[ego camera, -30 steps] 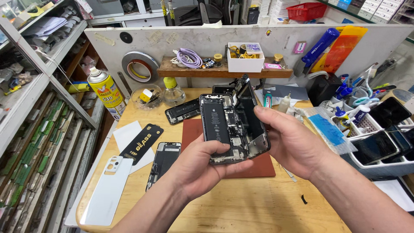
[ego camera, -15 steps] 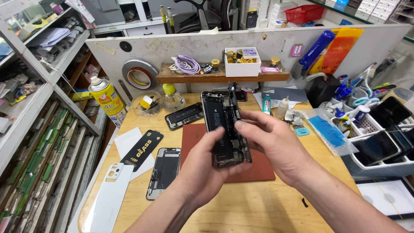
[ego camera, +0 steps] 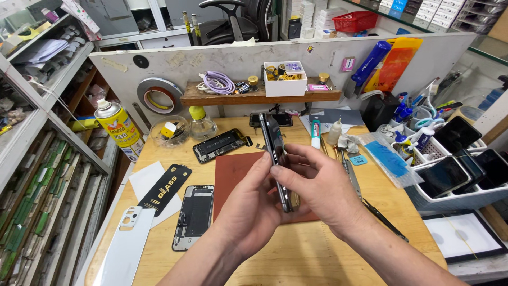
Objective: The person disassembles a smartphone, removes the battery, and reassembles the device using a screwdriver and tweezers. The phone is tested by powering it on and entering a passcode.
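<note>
As both grip | phone [ego camera: 275,153] edge-on | between left hand [ego camera: 248,204], right hand [ego camera: 315,185]

This is a phone repair workshop. The wooden surface [ego camera: 317,254] is crowded with repair parts: an opened phone chassis [ego camera: 193,216] with its inner components bared, a second opened phone [ego camera: 219,144] further back, a white back cover [ego camera: 125,248] with a camera cut-out, and a black packet of screen glass [ego camera: 164,188]. A dark red work mat [ego camera: 233,172] lies in the middle. Tweezers [ego camera: 351,177] and small glue bottles [ego camera: 316,133] lie near the back, beside a yellow spray can [ego camera: 117,127] and a roll of tape [ego camera: 159,95] on the partition. At right, baskets [ego camera: 450,193] hold dark phone screens. Shelving at left [ego camera: 32,175] holds rows of green parts.
</note>
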